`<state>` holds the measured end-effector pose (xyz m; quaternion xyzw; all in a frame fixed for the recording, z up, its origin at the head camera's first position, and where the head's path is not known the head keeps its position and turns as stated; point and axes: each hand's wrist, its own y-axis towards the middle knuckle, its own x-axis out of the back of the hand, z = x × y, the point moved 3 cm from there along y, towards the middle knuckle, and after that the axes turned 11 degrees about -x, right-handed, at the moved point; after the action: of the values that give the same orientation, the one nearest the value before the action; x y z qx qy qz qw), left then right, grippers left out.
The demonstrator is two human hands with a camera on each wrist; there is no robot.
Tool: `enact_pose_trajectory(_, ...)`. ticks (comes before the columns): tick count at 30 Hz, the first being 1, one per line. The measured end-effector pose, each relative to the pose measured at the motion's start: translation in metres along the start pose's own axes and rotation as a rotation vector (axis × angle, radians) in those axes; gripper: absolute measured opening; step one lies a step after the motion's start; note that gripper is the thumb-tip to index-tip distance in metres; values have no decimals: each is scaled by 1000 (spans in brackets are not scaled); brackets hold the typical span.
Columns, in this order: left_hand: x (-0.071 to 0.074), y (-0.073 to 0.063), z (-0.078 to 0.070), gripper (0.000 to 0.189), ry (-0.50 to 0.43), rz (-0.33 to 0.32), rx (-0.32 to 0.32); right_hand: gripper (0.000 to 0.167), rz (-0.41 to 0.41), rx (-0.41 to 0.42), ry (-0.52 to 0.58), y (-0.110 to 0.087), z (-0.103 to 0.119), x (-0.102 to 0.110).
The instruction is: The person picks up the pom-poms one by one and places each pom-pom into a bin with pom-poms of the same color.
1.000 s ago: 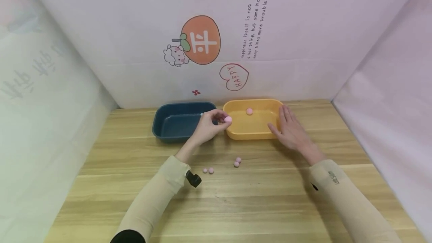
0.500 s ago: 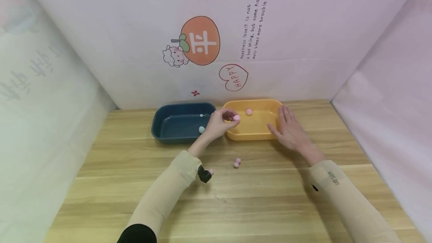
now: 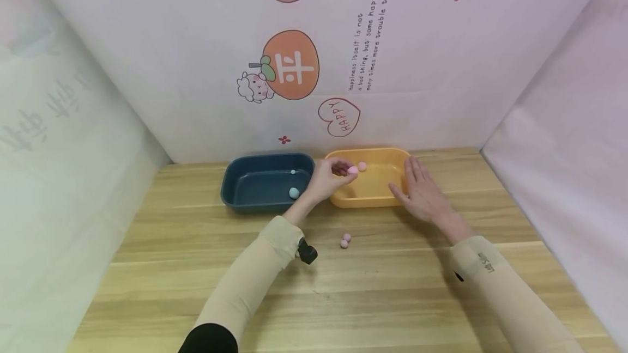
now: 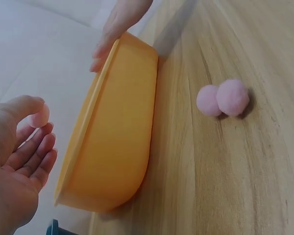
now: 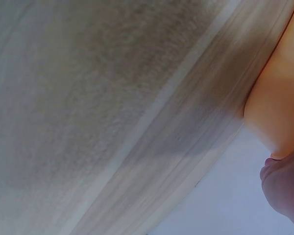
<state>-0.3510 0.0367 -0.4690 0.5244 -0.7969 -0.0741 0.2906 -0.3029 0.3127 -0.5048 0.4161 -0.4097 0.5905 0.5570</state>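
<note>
Between thumb and fingertips my left hand (image 3: 330, 178) pinches a pink pom-pom (image 3: 352, 170), held above the left part of the yellow tray (image 3: 368, 202). Inside that tray lies another pink pom-pom (image 3: 362, 166). My right hand (image 3: 426, 195) rests against the tray's right end, fingers extended and thumb over the rim. In the left wrist view the held pom-pom (image 4: 39, 116) shows between thumb and finger, beside the tray's wall (image 4: 118, 122). Two pink pom-poms (image 4: 223, 99) touch each other on the wooden table. The right wrist view catches only part of the right hand (image 5: 284, 188).
A dark blue tray (image 3: 260, 209) stands left of the yellow one, with two pale blue pom-poms (image 3: 294, 193) of different sizes in it. Behind both trays rises a printed white cloth backdrop (image 3: 206, 97). The wooden table (image 3: 373, 298) stretches in front.
My left hand has moved right with the pinched pom-pom, from the gap between the trays to over the yellow one. The right hand stays in place. The left forearm now covers two table pom-poms.
</note>
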Motion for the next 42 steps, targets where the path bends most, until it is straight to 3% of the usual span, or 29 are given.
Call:
enact_pose_trajectory(10,-4,4,-3,29,-12,-12,16,99,-3,0,16,-1,0,-1)
enact_pose_trajectory(21,2,4,3,30,-49,9,-9,98,1,-3,29,-2,0,-3)
enact_pose_trajectory(28,9,-8,-4,35,-54,79,-21,98,-3,-9,30,-1,0,-2)
enact_pose_trajectory(35,20,-24,-19,60,-105,206,4,97,-4,3,7,-1,1,-1)
enact_pose_trajectory(42,36,-45,-20,73,-121,220,-12,96,2,6,18,-2,2,-1)
